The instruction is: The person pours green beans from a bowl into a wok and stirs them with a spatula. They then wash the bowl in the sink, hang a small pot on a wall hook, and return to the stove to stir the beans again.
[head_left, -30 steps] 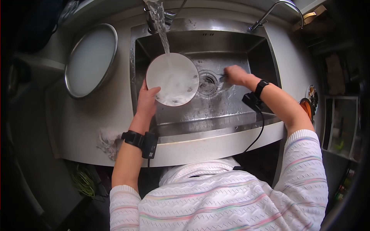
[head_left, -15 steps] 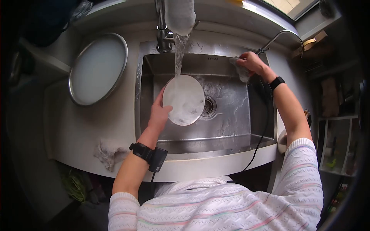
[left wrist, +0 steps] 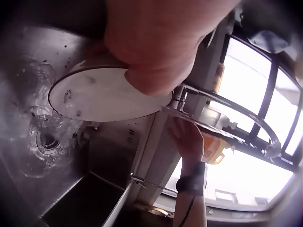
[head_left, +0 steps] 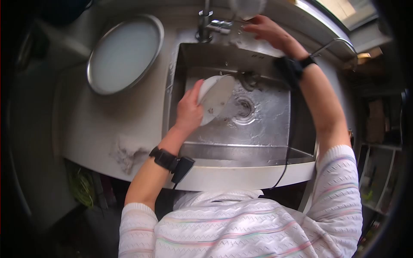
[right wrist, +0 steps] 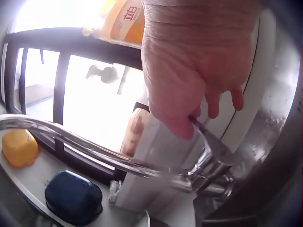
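Note:
My left hand grips a shallow white bowl by its rim, tilted steeply on its side over the steel sink. In the left wrist view the bowl's pale inside shows small dark marks near the rim. My right hand reaches over the back of the sink beside the faucet. Up close, its thumb and forefinger are right at the tip of the faucet lever, the other fingers extended. A crumpled greyish cloth lies in the sink behind the drain.
A large metal basin of cloudy water stands on the left counter. A rag lies near the counter's front edge. A second, thin curved spout rises at the back right. A yellow bottle stands by the window.
The right hand has let go of the cloth into the sink and moved left to the faucet. The bowl has tipped onto its side, and the water stream no longer shows over it.

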Demonstrator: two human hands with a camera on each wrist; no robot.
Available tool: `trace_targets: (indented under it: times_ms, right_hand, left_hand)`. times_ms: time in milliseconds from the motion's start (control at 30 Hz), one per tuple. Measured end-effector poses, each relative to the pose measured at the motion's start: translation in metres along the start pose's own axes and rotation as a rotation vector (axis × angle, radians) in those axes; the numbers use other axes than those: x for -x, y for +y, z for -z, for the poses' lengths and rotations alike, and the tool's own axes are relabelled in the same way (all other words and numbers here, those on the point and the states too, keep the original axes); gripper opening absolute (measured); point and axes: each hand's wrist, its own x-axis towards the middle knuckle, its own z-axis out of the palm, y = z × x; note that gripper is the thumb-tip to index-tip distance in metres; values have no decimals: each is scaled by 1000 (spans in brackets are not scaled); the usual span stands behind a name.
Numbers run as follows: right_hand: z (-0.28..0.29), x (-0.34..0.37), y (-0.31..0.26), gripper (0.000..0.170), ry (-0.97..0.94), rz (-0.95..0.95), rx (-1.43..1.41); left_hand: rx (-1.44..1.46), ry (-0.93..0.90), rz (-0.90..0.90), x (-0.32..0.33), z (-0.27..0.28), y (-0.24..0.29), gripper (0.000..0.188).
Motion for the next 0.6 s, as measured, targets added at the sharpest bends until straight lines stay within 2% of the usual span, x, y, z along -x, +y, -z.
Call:
trace_targets:
  times_ms: [67, 100, 133, 167, 200, 233, 267, 300, 333, 367, 433, 500, 567, 600]
  right_hand:
    - [6, 30, 2, 39, -116, -77, 152]
    - [9, 40, 18, 34, -271, -67, 238]
    - [8, 58, 26, 29, -461, -188, 322]
    - [-8, 90, 13, 25, -573, -63, 383]
    - [-27, 115, 0, 25, -669, -139, 489]
    - [-49, 140, -3, 26, -794, -73, 425]
    - [-75, 164, -21, 28, -831, -134, 372]
    - [-101, 184, -19, 32, -841, 141, 352]
    - [-128, 197, -32, 35, -842, 271, 302]
    - [-160, 203, -51, 39, -835, 433, 393]
    - [-208, 206, -81, 43, -731, 627, 414]
    - [-261, 196, -99, 42, -479, 819, 468]
    - [-311, 185, -105, 39, -304, 917, 496]
    - [-329, 180, -108, 39, -282, 904, 509]
  left_hand:
    - [-196, 14, -102, 3, 8, 18, 61]
    - [-289, 37, -179, 5, 11, 23, 59]
    - [-359, 22, -223, 5, 17, 30, 59]
    - [-420, 10, -278, 8, 26, 33, 58]
    - [-433, 22, -251, 10, 36, 35, 58]
    - [-467, 21, -322, 12, 43, 38, 58]
    - [-500, 12, -399, 12, 50, 44, 58]
    - [-506, 11, -395, 11, 58, 51, 58]
    - [-499, 31, -428, 13, 70, 57, 58]
    - [-486, 46, -466, 15, 81, 55, 58]
    - [-417, 70, -486, 16, 102, 66, 58]
    - [-334, 81, -524, 14, 121, 62, 58]
    - [111, 72, -241, 15, 138, 56, 56]
    - [116, 56, -264, 16, 146, 57, 56]
